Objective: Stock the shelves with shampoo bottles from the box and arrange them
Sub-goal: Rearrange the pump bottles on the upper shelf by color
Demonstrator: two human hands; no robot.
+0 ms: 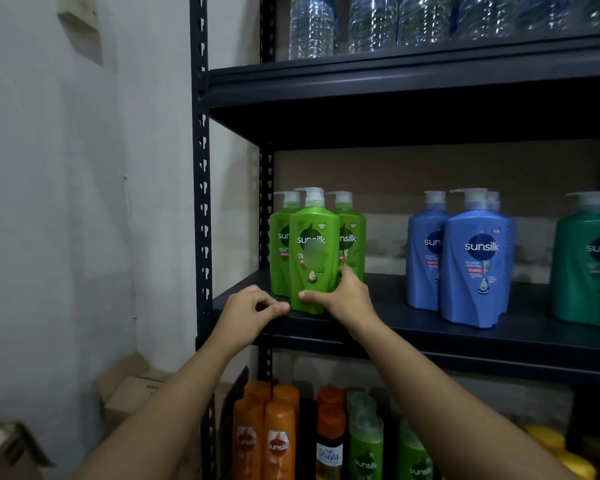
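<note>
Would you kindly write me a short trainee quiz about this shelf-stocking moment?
1. True or false: the right hand grips the front green bottle.
2. What stands on the top shelf? A) clear water bottles B) orange bottles C) boxes
3. What colour are the bottles in the group just to the right of the green ones?

Key: 1 true; 2 A, the water bottles; 3 blue.

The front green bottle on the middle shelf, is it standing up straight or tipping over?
Upright. The front green bottle stands with its base on the shelf and its pump straight up, while the right hand holds its lower part.
</note>
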